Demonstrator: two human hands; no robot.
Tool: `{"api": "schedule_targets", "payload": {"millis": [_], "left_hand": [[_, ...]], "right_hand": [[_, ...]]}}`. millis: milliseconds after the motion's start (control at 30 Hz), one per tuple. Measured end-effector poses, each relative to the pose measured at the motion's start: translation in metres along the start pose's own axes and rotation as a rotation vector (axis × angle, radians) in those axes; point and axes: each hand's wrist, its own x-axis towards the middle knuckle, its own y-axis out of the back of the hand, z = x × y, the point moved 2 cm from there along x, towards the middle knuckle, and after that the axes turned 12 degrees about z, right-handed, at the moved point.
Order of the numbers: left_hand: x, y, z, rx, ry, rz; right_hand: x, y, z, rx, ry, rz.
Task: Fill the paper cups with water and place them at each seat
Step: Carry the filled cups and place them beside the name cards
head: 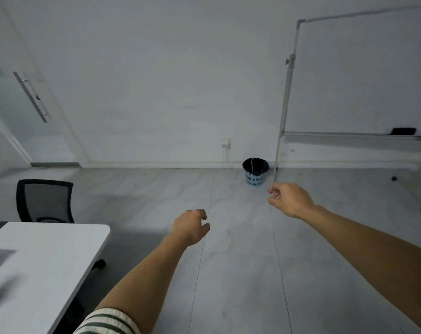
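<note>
No paper cup is visible; left hand point(191, 227) and right hand point(289, 198) hang empty with loosely curled fingers, and the white rectangular table point(60, 256) at 8 o'clock shows none, so most work probably remains.

Grey floor point(228, 273), whiteboard point(361, 75), perhaps door point(23, 97).

White table point(48, 256), black mesh chair point(45, 200), blue slotted bin point(254, 177) with black liner, green-and-cream striped sleeve point(108, 321), grey floor point(240, 273).

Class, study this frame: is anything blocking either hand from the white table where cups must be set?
Nothing visible blocks them. The left hand and right hand hang empty over bare floor, and the table lies to the left with open space between. No cups are in view.
</note>
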Motion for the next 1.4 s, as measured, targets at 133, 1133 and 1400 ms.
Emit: {"api": "schedule_targets", "payload": {"millis": [133,1133,1400], "left_hand": [[0.103,0.005,-0.031,0.013,0.007,0.009],[0.621,0.048,-0.393,-0.035,0.673,0.136],[0.702,0.073,-0.567,-0.006,0.808,0.140]], "right_hand": [[0.096,-0.032,-0.020,0.004,0.017,-0.004],[0.755,-0.356,-0.373,0.062,0.597,-0.327],[0.840,-0.481,-0.538,0.081,0.709,-0.429]]}}
